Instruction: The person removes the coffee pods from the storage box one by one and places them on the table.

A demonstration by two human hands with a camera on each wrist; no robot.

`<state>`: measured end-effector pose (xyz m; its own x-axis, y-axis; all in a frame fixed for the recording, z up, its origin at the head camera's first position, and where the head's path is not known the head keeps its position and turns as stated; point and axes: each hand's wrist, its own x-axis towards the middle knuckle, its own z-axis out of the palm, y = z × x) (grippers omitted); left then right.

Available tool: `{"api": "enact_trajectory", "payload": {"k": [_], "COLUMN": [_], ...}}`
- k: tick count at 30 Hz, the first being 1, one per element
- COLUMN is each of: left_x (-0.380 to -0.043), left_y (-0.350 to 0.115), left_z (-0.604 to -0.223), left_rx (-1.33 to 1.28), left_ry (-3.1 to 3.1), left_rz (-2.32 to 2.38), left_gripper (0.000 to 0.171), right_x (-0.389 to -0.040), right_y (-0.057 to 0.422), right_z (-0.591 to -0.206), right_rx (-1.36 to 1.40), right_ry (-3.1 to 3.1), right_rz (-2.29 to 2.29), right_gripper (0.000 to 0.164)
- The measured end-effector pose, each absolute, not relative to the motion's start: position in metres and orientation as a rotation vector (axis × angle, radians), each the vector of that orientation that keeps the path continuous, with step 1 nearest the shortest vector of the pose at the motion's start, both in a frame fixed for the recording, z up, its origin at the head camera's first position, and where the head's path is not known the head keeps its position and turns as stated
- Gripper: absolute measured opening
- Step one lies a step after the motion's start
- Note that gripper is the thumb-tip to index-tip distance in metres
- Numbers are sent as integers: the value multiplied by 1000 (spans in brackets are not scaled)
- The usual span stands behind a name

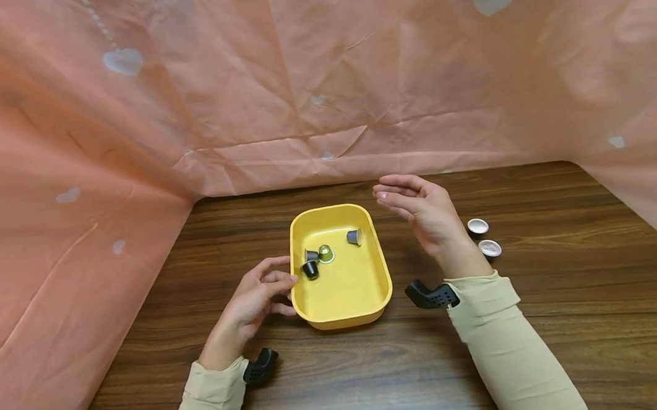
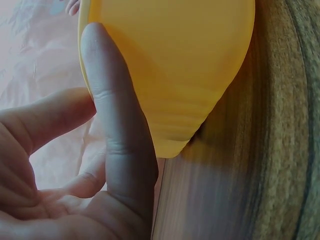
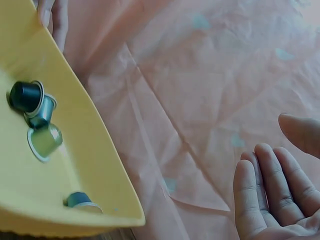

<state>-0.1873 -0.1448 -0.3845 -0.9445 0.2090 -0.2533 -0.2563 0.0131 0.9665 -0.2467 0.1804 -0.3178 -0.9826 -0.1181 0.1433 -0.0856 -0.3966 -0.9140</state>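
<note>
A yellow rectangular tray (image 1: 342, 320) stands on the table with several coffee capsules inside. A black capsule (image 1: 310, 270), a dark grey capsule (image 1: 311, 255) and a green capsule (image 1: 325, 253) lie close together by its left wall. Farther right in it, a purple-grey capsule (image 1: 354, 237) lies on its side. My left hand (image 1: 257, 295) pinches the tray's left rim, thumb over the edge and fingers along the outer wall, as the left wrist view shows. My right hand (image 1: 420, 209) is raised beside the tray's far right corner, its fingers extended and holding nothing.
To the right of my right forearm, two capsules (image 1: 478, 226) (image 1: 489, 248) stand on the wooden table (image 1: 562, 310) with their silvery lids facing up. A pink cloth (image 1: 334, 93) with pale hearts hangs behind the table and along both sides.
</note>
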Motion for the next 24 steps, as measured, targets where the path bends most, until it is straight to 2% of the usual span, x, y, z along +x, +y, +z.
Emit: {"api": "enact_trajectory", "payload": {"k": [20, 24], "left_x": [-187, -187], "left_y": [-145, -145], "left_z": [-385, -385], "left_rx": [-31, -27], "left_ry": [1963, 1951], "left_rz": [2014, 2024], "left_gripper": [59, 59], "right_x": [-247, -245], "right_y": [145, 136], "right_z": [-329, -331], "right_rx": [-280, -282], "right_ry": [1901, 1912], "right_rz": [-2370, -2356], "right_gripper": [43, 42]}}
